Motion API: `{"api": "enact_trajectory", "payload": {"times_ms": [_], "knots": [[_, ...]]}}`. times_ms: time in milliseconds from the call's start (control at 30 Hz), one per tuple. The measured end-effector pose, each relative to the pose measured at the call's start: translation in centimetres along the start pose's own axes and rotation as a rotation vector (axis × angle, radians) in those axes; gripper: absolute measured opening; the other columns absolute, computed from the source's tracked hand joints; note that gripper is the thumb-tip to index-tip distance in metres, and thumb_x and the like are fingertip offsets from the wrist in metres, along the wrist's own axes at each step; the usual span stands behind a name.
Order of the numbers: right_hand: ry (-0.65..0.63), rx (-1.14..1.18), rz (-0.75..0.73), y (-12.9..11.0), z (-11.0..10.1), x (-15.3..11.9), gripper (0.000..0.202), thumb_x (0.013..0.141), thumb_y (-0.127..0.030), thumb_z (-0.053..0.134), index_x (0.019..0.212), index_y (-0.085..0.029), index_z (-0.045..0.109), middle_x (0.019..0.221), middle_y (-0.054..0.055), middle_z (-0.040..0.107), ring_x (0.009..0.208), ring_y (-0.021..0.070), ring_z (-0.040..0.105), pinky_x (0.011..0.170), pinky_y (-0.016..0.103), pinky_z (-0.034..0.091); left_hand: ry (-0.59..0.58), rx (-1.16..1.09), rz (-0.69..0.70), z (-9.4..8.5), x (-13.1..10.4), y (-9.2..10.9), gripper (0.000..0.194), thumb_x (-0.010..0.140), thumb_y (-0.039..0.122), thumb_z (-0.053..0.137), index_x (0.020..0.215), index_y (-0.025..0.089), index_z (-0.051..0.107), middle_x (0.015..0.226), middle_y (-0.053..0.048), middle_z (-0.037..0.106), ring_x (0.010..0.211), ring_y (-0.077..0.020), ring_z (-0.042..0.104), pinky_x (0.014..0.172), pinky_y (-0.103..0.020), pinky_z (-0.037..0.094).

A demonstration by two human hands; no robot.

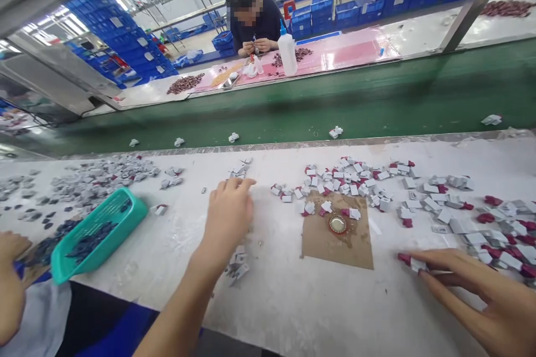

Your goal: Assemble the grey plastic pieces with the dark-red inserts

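My right hand (pixel 464 284) is at the right, its thumb and fingers pinching a small white housing with a dark red end (pixel 414 263) just above the table. My left hand (pixel 230 209) is palm down near the middle, with its fingers bent and tips hidden from me. Just beyond those fingers lies a small group of grey-white parts (pixel 240 167). More such parts (pixel 238 263) sit by my left wrist. Between my hands is a brown cardboard sheet (pixel 335 251), bearing a round metal cap (pixel 337 224) and a few white-and-red parts (pixel 328 207).
White-and-red parts (pixel 352 175) are heaped across the right side. A teal basket (pixel 136 209) of dark pieces stands left, near another person's hand (pixel 12 245). A green conveyor (pixel 276 114) carries several parts. Across it, a person (pixel 251 17) works behind a white bottle (pixel 287 53).
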State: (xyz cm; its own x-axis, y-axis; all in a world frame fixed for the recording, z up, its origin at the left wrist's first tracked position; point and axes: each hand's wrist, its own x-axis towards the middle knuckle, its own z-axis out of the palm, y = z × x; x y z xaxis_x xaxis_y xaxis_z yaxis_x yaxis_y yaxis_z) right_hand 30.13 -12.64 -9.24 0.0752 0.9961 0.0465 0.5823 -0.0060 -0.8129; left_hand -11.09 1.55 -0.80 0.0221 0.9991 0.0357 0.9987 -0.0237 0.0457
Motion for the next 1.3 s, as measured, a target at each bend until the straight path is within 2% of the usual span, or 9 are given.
{"api": "enact_trajectory", "payload": {"times_ms": [100, 200, 300, 433, 600, 800, 1000, 1133, 1300], "knots": [[-0.032, 0.172, 0.076, -2.3, 0.3, 1.3, 0.034, 0.096, -0.063, 0.087, 0.114, -0.036, 0.096, 0.112, 0.008, 0.094, 0.089, 0.0347, 0.094, 0.075, 0.038, 0.080, 0.012, 0.093, -0.021, 1.2, 0.2, -2.5, 0.046, 0.102, 0.016, 0.048, 0.129, 0.024, 0.084, 0.138, -0.020, 0.080, 0.128, -0.0478, 0.069, 0.106, -0.062, 0.057], [-0.069, 0.370, 0.148, -5.6, 0.8, 3.5, 0.035, 0.094, -0.061, 0.091, 0.112, -0.032, 0.096, 0.106, 0.010, 0.095, 0.092, 0.0360, 0.094, 0.080, 0.040, 0.081, 0.038, 0.070, -0.024, 1.6, 0.8, -3.0, 0.040, 0.103, 0.020, 0.047, 0.116, 0.024, 0.085, 0.129, -0.021, 0.083, 0.125, -0.0498, 0.069, 0.106, -0.065, 0.056], [-0.204, 0.509, 0.207, -8.1, 1.3, 5.4, 0.033, 0.095, -0.057, 0.092, 0.112, -0.029, 0.094, 0.102, 0.010, 0.095, 0.087, 0.0342, 0.093, 0.080, 0.043, 0.081, 0.106, -0.072, -0.011, 1.5, 0.6, -2.5, 0.032, 0.104, 0.033, 0.051, 0.111, 0.025, 0.082, 0.123, -0.020, 0.084, 0.126, -0.0508, 0.069, 0.107, -0.066, 0.056], [-0.271, 0.547, 0.225, -9.4, 2.3, 6.7, 0.030, 0.092, -0.049, 0.094, 0.112, -0.027, 0.093, 0.105, 0.010, 0.095, 0.096, 0.0341, 0.093, 0.086, 0.046, 0.081, 0.012, -0.459, 0.013, 1.6, -1.4, -0.4, 0.025, 0.102, 0.050, 0.066, 0.109, 0.029, 0.078, 0.108, -0.010, 0.085, 0.095, -0.0346, 0.077, 0.085, -0.045, 0.060], [-0.181, 0.347, 0.039, -9.6, 3.5, 6.8, 0.021, 0.102, -0.037, 0.079, 0.115, -0.026, 0.092, 0.119, 0.009, 0.094, 0.107, 0.0309, 0.092, 0.096, 0.046, 0.079, -0.124, -0.652, 0.096, 2.8, -4.1, 2.8, 0.013, 0.096, 0.040, 0.071, 0.094, 0.028, 0.072, 0.078, -0.001, 0.073, 0.070, -0.0240, 0.068, 0.069, -0.035, 0.054], [-0.119, 0.090, -0.231, -9.5, 4.2, 6.7, 0.026, 0.110, -0.021, 0.065, 0.117, -0.024, 0.090, 0.115, 0.008, 0.092, 0.102, 0.0277, 0.089, 0.085, 0.042, 0.077, -0.141, -0.699, 0.089, 3.7, -5.1, 3.3, 0.018, 0.097, 0.035, 0.064, 0.107, 0.026, 0.076, 0.090, -0.003, 0.075, 0.077, -0.0245, 0.073, 0.073, -0.038, 0.060], [-0.162, 0.002, -0.317, -10.1, 4.2, 7.0, 0.029, 0.112, -0.016, 0.062, 0.117, -0.022, 0.090, 0.115, 0.010, 0.092, 0.105, 0.0297, 0.089, 0.082, 0.042, 0.075, -0.198, -0.756, 0.093, 2.8, -5.3, 3.8, 0.019, 0.100, 0.038, 0.065, 0.105, 0.027, 0.081, 0.098, -0.005, 0.079, 0.087, -0.0256, 0.078, 0.080, -0.040, 0.065], [-0.135, 0.128, -0.206, -10.7, 3.6, 6.9, 0.021, 0.108, -0.022, 0.072, 0.114, -0.026, 0.092, 0.113, 0.007, 0.093, 0.101, 0.0278, 0.090, 0.083, 0.040, 0.076, -0.234, -0.981, 0.004, 1.8, -5.6, 5.5, 0.018, 0.102, 0.043, 0.074, 0.111, 0.028, 0.079, 0.101, -0.005, 0.084, 0.094, -0.0259, 0.082, 0.082, -0.038, 0.067], [-0.138, 0.554, 0.082, -10.5, 3.1, 6.8, 0.015, 0.099, -0.039, 0.092, 0.113, -0.031, 0.095, 0.114, 0.006, 0.094, 0.104, 0.0291, 0.093, 0.093, 0.040, 0.078, -0.325, -1.381, -0.063, 1.0, -5.7, 8.5, 0.021, 0.103, 0.042, 0.083, 0.118, 0.028, 0.081, 0.099, -0.003, 0.086, 0.096, -0.0237, 0.085, 0.090, -0.036, 0.071]]}}
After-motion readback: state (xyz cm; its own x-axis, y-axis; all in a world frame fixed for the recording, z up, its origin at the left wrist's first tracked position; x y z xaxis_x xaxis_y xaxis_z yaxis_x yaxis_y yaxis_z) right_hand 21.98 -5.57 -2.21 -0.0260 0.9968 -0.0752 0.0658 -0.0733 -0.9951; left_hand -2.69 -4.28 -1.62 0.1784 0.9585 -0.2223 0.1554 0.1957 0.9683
